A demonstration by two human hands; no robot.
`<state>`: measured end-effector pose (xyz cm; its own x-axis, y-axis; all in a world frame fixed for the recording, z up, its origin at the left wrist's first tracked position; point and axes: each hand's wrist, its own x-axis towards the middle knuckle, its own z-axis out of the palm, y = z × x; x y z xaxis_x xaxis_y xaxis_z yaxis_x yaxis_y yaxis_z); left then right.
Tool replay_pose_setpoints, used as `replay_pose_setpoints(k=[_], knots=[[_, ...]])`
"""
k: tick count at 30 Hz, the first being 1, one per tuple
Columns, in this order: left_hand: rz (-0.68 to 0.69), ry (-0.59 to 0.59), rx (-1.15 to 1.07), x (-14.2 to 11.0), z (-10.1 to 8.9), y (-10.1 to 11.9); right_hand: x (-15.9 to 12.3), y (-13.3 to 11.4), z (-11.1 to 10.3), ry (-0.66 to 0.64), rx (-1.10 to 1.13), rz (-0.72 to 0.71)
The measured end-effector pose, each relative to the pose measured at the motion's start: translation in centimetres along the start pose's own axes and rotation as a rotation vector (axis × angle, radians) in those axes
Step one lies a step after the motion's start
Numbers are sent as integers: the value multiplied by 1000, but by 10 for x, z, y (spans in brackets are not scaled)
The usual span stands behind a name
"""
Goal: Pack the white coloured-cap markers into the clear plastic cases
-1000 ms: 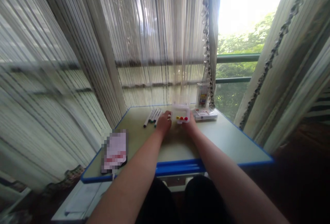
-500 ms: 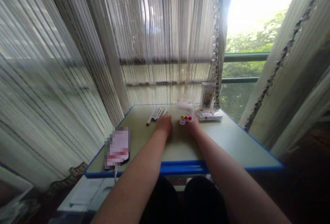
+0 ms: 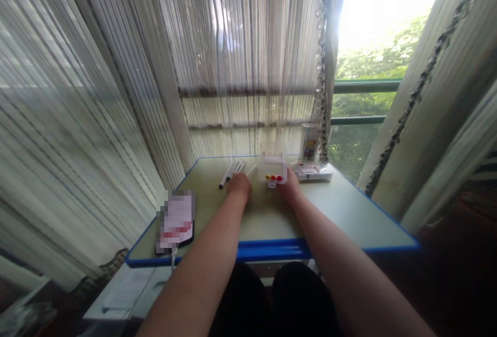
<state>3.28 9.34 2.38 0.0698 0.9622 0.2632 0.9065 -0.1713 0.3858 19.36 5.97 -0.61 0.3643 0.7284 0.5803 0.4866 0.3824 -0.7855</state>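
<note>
My right hand [image 3: 289, 188] is closed on the side of a clear plastic box [image 3: 273, 163] with its lid up, tilted toward me. Inside the box, the yellow, orange and red ends of markers [image 3: 274, 177] show along the near side. My left hand [image 3: 238, 186] is low over the table, its fingers curled and mostly hidden behind its back. A white marker [image 3: 252, 169] sticks out from it toward the box. Just left of that hand lie several white markers [image 3: 227, 175] with dark caps, side by side.
A blue-edged table [image 3: 337, 218] carries everything. Behind my right hand lie a flat clear case [image 3: 312, 172] and an upright clear container [image 3: 309, 143]. A phone [image 3: 176, 220] with a white cable [image 3: 173, 260] rests at the left edge. Striped curtains [image 3: 248, 68] hang behind.
My left hand has shifted slightly left and down, and the white marker now sticks out at its right. The box has turned to face me more squarely, still in my right hand.
</note>
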Motion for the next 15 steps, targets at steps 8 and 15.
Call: replay_pose_setpoints(k=[8,15], knots=[[57,380,-442,0,-10,14,5,6,-4,145,78,30],[528,497,-580,-7,-4,24,7,10,-3,109,22,-7]])
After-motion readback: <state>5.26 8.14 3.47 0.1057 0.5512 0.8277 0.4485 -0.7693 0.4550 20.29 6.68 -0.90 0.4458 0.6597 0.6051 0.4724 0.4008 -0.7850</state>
